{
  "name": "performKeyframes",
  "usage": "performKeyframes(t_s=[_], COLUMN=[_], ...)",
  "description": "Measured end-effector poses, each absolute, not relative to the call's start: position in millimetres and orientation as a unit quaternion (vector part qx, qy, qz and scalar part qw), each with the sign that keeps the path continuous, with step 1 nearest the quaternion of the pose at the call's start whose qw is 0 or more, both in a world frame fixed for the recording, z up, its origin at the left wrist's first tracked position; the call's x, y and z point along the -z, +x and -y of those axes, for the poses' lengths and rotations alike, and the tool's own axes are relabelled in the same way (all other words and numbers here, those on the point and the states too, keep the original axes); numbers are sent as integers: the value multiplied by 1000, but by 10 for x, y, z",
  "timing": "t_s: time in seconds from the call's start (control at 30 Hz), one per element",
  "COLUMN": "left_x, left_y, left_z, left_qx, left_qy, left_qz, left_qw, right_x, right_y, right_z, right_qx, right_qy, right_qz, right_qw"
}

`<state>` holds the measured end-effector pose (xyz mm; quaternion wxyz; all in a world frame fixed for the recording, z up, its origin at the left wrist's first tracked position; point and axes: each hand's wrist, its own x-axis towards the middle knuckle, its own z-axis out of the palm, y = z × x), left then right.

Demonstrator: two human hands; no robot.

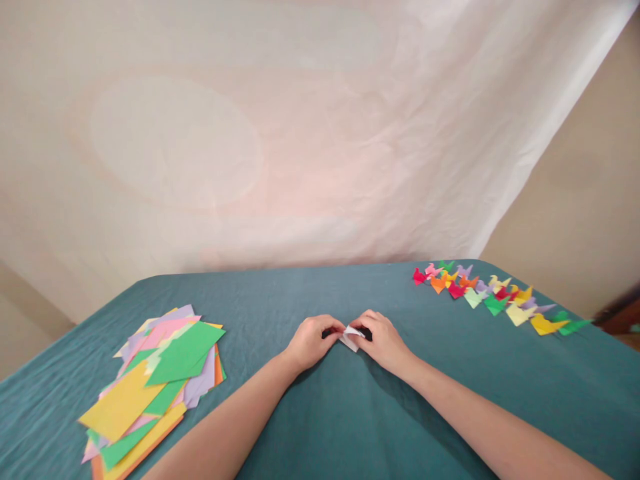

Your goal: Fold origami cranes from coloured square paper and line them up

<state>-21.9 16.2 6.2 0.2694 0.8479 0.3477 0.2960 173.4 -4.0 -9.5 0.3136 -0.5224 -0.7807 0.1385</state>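
A small piece of folded pale paper (pixel 351 341), white to light lilac, is held between my two hands just above the table's middle. My left hand (pixel 315 340) pinches its left side between thumb and fingers. On the other side my right hand (pixel 384 341) grips the paper's right edge, fingers closed on it. The fingertips hide part of the folds, so the exact shape is hard to make out.
A loose pile of coloured paper sheets (pixel 170 367) lies on the left of the teal-covered table (pixel 310 427). Several folded paper cranes (pixel 495 304) stand in rows at the far right. Behind the table hangs a pale cloth (pixel 320 147).
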Motion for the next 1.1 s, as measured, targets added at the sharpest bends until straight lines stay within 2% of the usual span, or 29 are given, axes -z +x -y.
performKeyframes(t_s=[0.23,0.6,1.1], left_x=[-65,-78,10], left_y=[-200,-218,-134], left_z=[-186,-223,-282], left_qx=[-300,-282,-287], left_qy=[845,824,812], left_qz=[-348,-354,-388], left_qw=[275,340,328], right_x=[83,59,109], right_y=[1725,1715,1723], right_z=[46,33,8], right_qx=[-140,-150,-156], right_qy=[-526,-538,-543], right_qz=[779,768,767], right_qw=[311,313,305])
